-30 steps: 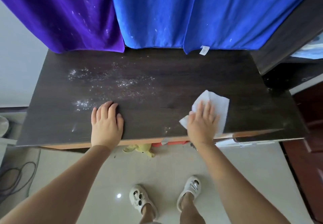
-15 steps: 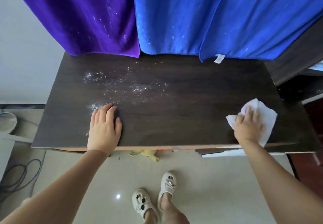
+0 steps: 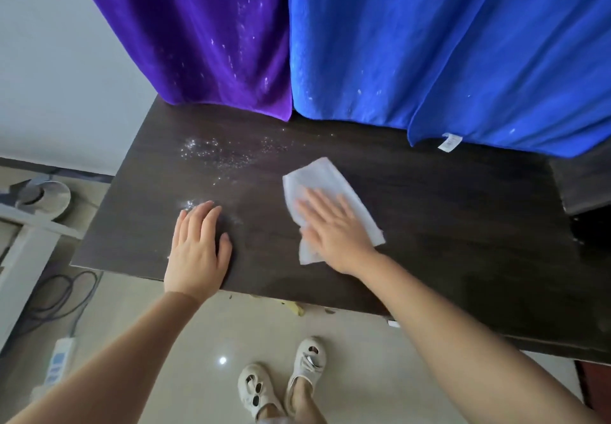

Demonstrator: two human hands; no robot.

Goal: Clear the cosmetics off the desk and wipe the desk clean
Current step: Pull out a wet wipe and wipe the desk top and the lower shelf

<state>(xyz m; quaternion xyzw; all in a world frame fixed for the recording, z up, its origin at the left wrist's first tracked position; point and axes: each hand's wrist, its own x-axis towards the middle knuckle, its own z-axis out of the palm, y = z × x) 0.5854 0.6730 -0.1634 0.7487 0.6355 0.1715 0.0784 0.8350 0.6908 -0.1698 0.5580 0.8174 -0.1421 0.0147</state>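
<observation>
White powder (image 3: 215, 155) lies left on the desk (image 3: 429, 212); the right hand (image 3: 334, 231), fingers flat on the wipe (image 3: 330, 198), came leftward; the left hand (image 3: 198, 245) stays flat, empty.

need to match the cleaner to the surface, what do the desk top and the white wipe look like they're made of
Desk top: dark wood-grain board with a matte finish, likely laminate rather than solid wood; streaked grain shows.
White wipe: thin, soft sheet, probably a tissue or wet wipe; it lies flat and creased under the right hand.
</observation>
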